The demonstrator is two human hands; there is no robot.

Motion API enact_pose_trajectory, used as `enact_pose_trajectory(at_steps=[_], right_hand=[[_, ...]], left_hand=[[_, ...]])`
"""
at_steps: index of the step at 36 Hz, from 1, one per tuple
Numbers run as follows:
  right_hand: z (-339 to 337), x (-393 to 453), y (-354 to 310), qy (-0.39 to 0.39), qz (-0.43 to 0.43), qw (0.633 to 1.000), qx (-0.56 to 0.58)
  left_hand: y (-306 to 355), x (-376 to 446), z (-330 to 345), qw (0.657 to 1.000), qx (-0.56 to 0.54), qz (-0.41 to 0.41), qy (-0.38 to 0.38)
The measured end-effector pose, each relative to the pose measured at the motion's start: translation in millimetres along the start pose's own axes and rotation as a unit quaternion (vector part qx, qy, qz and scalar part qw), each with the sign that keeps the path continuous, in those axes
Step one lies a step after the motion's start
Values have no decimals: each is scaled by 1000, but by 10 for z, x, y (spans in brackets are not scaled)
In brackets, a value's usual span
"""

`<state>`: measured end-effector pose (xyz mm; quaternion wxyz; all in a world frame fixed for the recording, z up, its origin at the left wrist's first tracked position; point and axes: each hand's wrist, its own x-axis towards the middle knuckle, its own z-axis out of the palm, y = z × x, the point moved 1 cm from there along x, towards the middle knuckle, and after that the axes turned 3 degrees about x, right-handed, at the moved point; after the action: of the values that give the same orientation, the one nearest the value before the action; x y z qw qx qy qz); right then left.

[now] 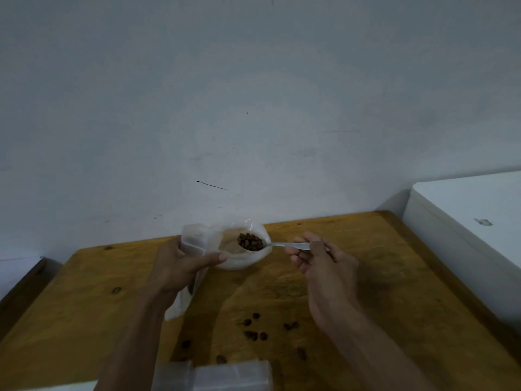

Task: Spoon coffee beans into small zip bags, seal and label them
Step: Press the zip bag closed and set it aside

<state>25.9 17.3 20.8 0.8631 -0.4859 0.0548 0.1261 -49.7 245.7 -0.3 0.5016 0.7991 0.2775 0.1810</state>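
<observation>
Right hand (315,261) fingers curl in and pinch the handle end of a metal spoon (284,245) between thumb and fingertips; handle runs left from the fingers, roughly level. Spoon bowl is heaped with dark coffee beans (249,241) and sits over the open mouth of a large clear plastic bag (248,258), just above its rim. That bag stands on the wooden table (394,277) near the far edge, by the wall; its contents can't be read apart from a brownish tint inside.

Left hand (180,266) fingers wrap round a small zip bag (197,241), thumb stretched out to the right, tip reaching the near rim of the large bag. Small bag's open top sticks up above the hand, just left of the spoon bowl, touching or overlapping the large bag's left side, can't tell which. Its lower end hangs below the palm toward the tabletop. Whether any beans are inside it can't be made out.

Both forearms come in bare from the bottom of the view.

Loose beans (255,331) lie scattered on the table between the forearms, well nearer than the bags. More clear plastic (225,376), blurred, at the bottom edge. White box-like surface (468,221) to the right of the table. Plain grey-white wall (253,108) behind.
</observation>
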Motion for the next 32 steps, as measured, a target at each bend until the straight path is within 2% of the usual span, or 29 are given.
enact_pose_trajectory(at_steps=[6,11,23,28,32], right_hand=[[30,-24,-68,-2,-1,1000,12],[74,-57,-127,-14,-11,1000,16],[449,-280,-360,-95,-34,995,2],[610,-410,-313,-137,-43,988,-46],[651,-520,-238,-184,-125,963,-152]], left_hand=[[24,93,-80,999,-23,-31,-1],[-1,31,-259,998,-45,-11,29],[95,-515,-477,984,144,60,82],[177,-656,-416,982,153,71,85],[202,-701,-370,988,114,64,81]])
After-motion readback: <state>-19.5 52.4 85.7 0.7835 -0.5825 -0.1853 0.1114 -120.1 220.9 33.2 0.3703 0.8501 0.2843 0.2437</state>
